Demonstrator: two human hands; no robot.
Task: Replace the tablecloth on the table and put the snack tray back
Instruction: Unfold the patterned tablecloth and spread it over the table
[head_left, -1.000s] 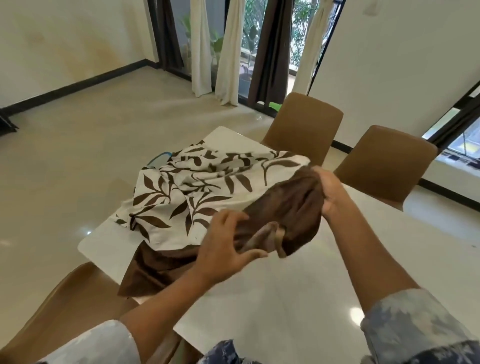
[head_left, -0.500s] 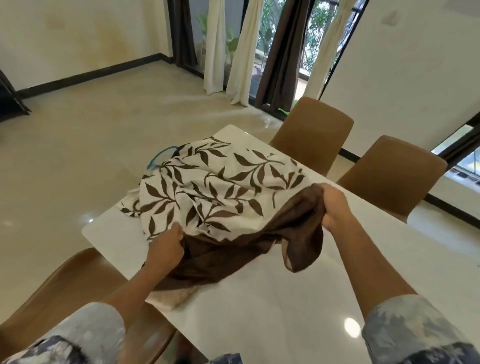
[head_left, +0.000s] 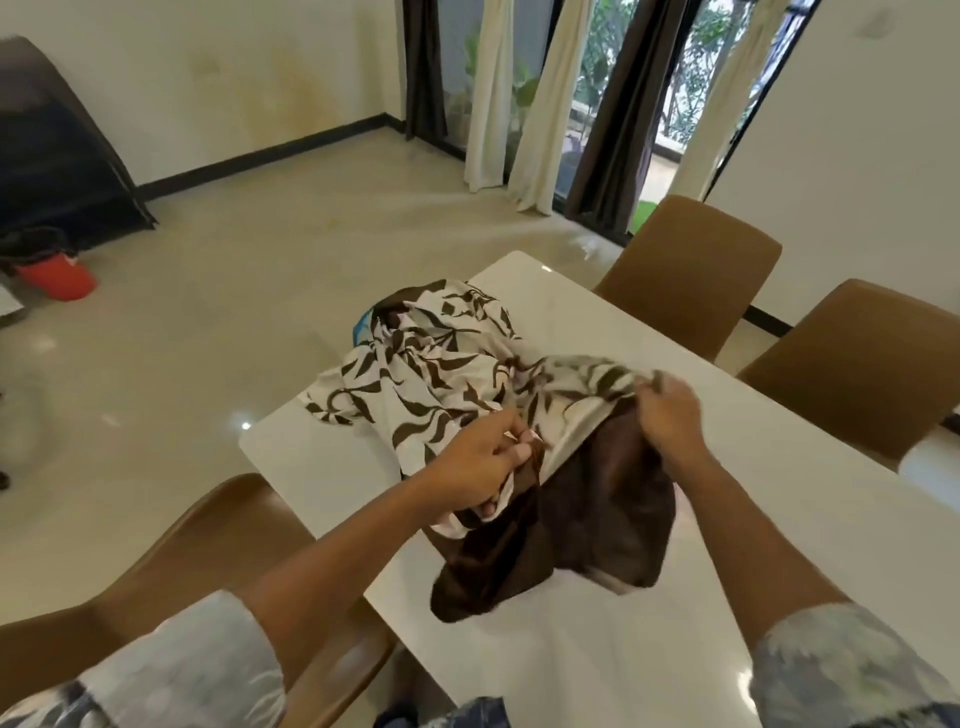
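Head view: tablecloth (head_left: 431, 384), no writing.

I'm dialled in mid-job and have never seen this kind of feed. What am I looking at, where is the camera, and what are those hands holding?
There is no machine here: the camera sits on a person's head and looks forward and down. The left hand and right hand both grip a bunched tablecloth, cream with a brown leaf print and a plain brown underside. Most of it lies crumpled on the glossy white table, not spread out. Something blue peeks from under the cloth's far edge; I cannot tell what it is. Brown chairs stand around the table. No snack tray is visible.
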